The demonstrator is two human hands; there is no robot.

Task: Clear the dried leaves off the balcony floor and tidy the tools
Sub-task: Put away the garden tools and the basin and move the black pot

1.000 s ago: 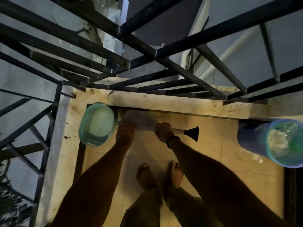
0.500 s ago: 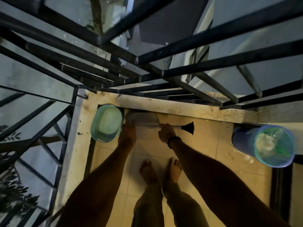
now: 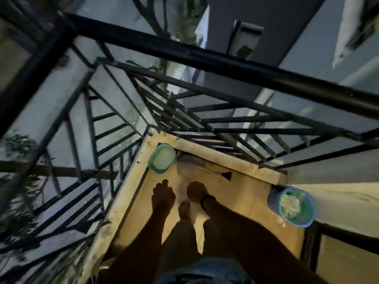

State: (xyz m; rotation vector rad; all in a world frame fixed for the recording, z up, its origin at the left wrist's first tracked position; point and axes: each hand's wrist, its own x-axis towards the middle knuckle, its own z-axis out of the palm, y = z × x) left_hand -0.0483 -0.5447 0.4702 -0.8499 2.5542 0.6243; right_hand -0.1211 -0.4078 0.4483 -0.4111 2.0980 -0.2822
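Note:
A short hand broom (image 3: 191, 165) with pale bristles and a black-tipped handle (image 3: 226, 175) lies on the tiled floor against the low curb. A green dustpan (image 3: 161, 158) stands in the corner just to its left, touching the curb. My left hand (image 3: 163, 196) and my right hand (image 3: 196, 192) hang above the floor, well short of the broom, and neither holds anything. The right wrist wears a dark band. My bare feet (image 3: 184, 210) show between my arms.
A blue bin (image 3: 272, 199) with a green liner and pale rubbish inside stands at the right wall. A black metal railing (image 3: 205, 60) surrounds the balcony on the far and left sides. The pale curb (image 3: 246, 167) runs under it. The view is blurred.
Both hands have let go of the broom and drawn back from it. The view has risen and swung, so the floor looks smaller and further below.

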